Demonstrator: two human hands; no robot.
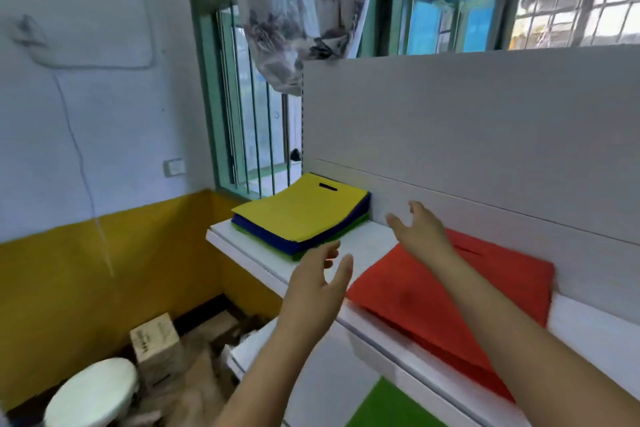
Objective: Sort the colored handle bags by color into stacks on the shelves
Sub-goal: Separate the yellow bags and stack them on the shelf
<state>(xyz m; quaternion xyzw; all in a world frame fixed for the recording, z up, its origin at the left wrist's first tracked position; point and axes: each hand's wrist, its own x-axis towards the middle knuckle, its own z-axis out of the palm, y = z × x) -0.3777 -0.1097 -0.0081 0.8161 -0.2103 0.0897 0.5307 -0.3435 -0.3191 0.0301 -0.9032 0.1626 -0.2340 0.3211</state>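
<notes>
Pale blue wall over a mustard-yellow band filled the left side, and down in the corner sat a round white stool (pixel 91 392) beside a small cardboard box (pixel 156 340). Moving right, a green-framed barred window (pixel 242 114) stood behind the end of the white top shelf (pixel 370 243). On that end lay a mixed stack of flat bags: a yellow handle bag (pixel 298 211) on top, its cut-out handle toward the grey back panel (pixel 467 135), with blue bags (pixel 277 236) and a green edge under it. And there was the left hand (pixel 313 291), raised just in front of the stack, palm turned inward, fingers straight and loosely spread, holding nothing, not touching the bags. Next, the right hand (pixel 420 232) reached forward above the shelf, fingers spread wide and empty, forearm crossing over the flat red handle bags (pixel 450 305) lying on the shelf. Lower right, a green bag (pixel 391 406) showed on the shelf below.
</notes>
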